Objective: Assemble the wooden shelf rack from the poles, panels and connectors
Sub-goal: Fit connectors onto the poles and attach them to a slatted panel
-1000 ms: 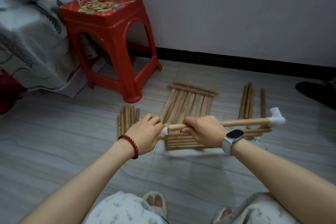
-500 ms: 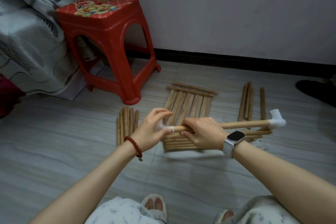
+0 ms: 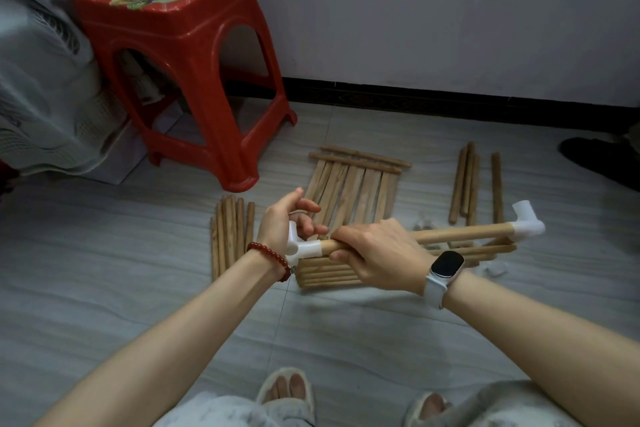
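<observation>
Wooden pole (image 3: 460,235) is held level above the tiled floor (image 3: 104,288), with 1 white plastic connector on each end. The right hand (image 3: 379,255) wraps its fingers fully round the pole near the left connector (image 3: 300,246). The left hand (image 3: 282,222) curls loosely over that connector, fingertips touching it. The far connector (image 3: 526,224) hangs free. Below lies a slatted panel (image 3: 353,191).
</observation>
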